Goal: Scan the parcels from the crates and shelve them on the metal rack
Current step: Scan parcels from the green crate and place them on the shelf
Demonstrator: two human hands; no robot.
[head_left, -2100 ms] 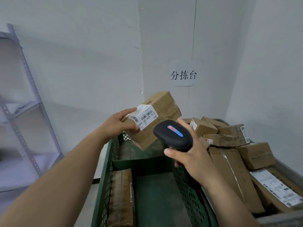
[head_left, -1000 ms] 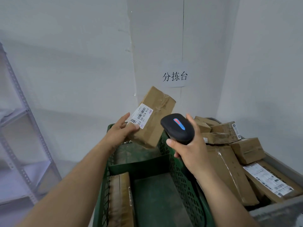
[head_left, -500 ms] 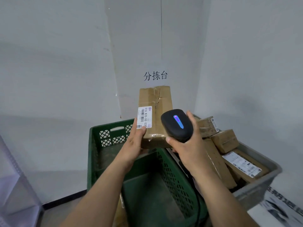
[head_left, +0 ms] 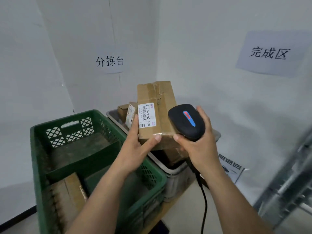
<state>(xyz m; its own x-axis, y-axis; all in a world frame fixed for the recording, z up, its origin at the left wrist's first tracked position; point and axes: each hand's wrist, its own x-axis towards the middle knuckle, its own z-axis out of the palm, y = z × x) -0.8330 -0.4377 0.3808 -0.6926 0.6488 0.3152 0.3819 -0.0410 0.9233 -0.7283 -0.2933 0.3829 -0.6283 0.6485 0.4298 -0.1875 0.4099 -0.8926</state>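
My left hand (head_left: 137, 146) grips the near end of a brown cardboard parcel (head_left: 157, 102), held upright above the grey crate (head_left: 172, 168). Its white barcode label (head_left: 146, 114) faces me. My right hand (head_left: 200, 146) grips a black handheld scanner (head_left: 186, 121) with a red and blue light strip, right beside the parcel's right side. The scanner's black cable (head_left: 204, 201) hangs down. A green crate (head_left: 42, 157) at lower left holds one long brown parcel (head_left: 67, 198). A metal rack (head_left: 290, 181) shows at the right edge.
More brown parcels (head_left: 125, 114) lie in the grey crate behind the held one. Paper signs hang on the white walls, one (head_left: 109, 61) above the crates and one (head_left: 270, 53) at the right. A printed sheet (head_left: 231, 166) lies on the floor near the rack.
The view has swung right: the left rack has gone out of frame and a rack on the right has come in. The parcel has turned upright, and the scanner stays beside it.
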